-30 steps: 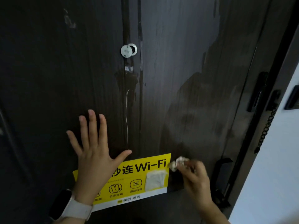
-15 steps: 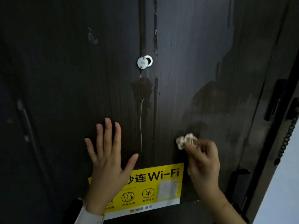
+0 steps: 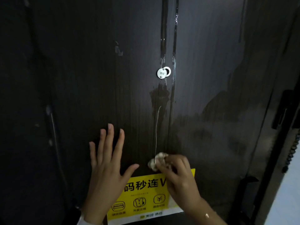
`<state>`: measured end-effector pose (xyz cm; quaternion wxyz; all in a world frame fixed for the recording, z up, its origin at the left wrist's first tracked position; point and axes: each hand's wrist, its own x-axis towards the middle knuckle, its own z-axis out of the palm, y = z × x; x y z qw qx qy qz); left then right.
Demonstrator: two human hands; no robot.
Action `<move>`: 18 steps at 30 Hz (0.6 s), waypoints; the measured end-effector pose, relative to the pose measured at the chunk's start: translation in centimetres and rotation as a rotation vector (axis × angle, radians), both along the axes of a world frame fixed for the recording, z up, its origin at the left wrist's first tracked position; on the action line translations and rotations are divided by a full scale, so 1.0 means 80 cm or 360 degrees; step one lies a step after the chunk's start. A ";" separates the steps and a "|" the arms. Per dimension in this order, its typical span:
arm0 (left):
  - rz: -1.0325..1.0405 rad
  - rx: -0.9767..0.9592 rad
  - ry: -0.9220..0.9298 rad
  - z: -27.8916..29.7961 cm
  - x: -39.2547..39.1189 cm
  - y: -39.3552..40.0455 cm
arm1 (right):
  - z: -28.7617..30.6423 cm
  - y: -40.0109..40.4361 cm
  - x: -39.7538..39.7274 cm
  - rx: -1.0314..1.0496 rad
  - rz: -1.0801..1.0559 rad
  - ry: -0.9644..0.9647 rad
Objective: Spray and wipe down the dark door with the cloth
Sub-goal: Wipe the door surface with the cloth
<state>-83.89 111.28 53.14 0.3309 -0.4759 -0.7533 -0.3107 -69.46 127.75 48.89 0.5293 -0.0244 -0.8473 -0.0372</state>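
The dark wood-grain door (image 3: 81,78) fills the view, with wet streaks and damp patches around its middle and right side. My left hand (image 3: 106,168) lies flat on the door with fingers spread, just left of the centre. My right hand (image 3: 180,177) pinches a small crumpled white cloth (image 3: 156,161) and holds it against the door, right above a yellow Wi-Fi sticker (image 3: 142,200). No spray bottle is in view.
A round metal peephole cover (image 3: 163,72) sits above the hands, with a thin pale drip line under it. At the right edge are a dark door handle (image 3: 282,109), a security chain (image 3: 292,151) and a pale wall (image 3: 285,200).
My right hand has carried the cloth up from beside the sticker and then left, to just above the sticker's top edge. The view has tilted upward. My left hand stays flat on the door.
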 end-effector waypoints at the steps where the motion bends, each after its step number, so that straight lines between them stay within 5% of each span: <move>1: 0.0007 -0.0018 0.0004 0.000 -0.004 0.001 | 0.030 -0.003 -0.005 0.0037 -0.0019 0.0057; 6: 0.0029 -0.0026 0.0068 -0.004 -0.010 0.003 | 0.154 -0.009 -0.032 0.0024 -0.0091 0.0472; 13: 0.0034 -0.0002 0.0114 -0.007 -0.012 0.005 | -0.011 -0.030 -0.010 0.0071 -0.0083 -0.0122; 18: 0.0037 0.0002 0.0140 -0.007 -0.013 0.004 | 0.084 -0.034 -0.026 0.0031 -0.0114 0.0156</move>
